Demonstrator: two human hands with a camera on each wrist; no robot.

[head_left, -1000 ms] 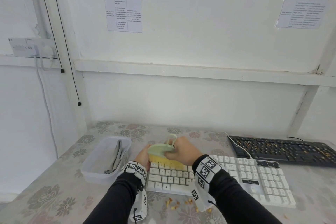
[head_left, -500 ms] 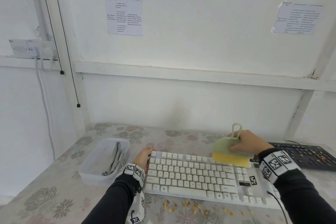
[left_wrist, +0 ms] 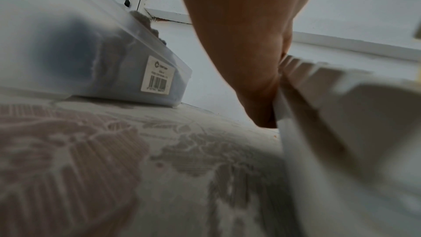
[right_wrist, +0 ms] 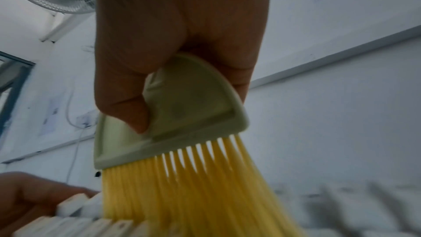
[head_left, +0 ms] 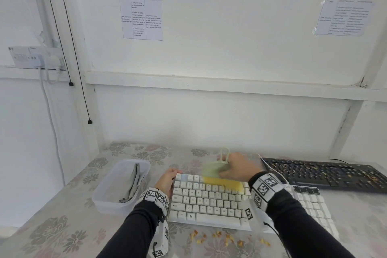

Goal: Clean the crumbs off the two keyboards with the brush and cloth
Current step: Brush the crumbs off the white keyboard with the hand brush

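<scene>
Back from the far end of the white plastic keyboard came the right hand, pinching the pale green yellow-bristled brush, while the left hand gripped that keyboard's near corner; short, light, forward-angled strokes would best flick crumbs off.

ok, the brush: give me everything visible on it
The brush has a pale green plastic head, rounded on top and flat at the base, with a loop handle and long yellow bristles in separate tufts. The right hand holds it by the head, thumb on the near face. It stands roughly upright, bristles down on the top key rows of the white keyboard. It is motion-blurred in the head view.
</scene>
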